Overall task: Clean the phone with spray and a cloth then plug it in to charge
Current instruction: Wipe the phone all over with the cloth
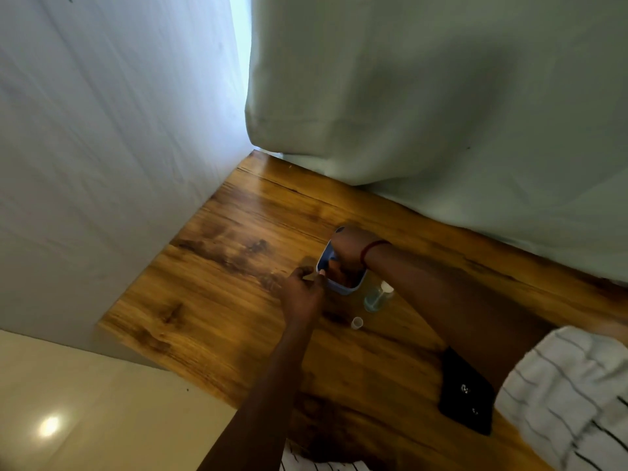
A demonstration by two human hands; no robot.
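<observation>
Closest in, a striped sleeve [560,396], and just beside it a flat black slab [465,399] lies on the wooden table [210,300], partly under the right forearm. It may be the phone, but that's too dark to confirm. Further out, a small clear cap [357,322] stands alone, and near it is the spray bottle [375,297], upright with pale blue liquid inside. The left hand [300,295] has its fingers loosely curled right at the blue box [325,261]; blur hides whether they pinch anything. The right hand [350,249], with a red band [372,248] at the wrist, comes down from above, fingers hooked over the box rim and gripping it. Behind hangs a pale green curtain [441,113], with a white wall [102,147] to the left.
</observation>
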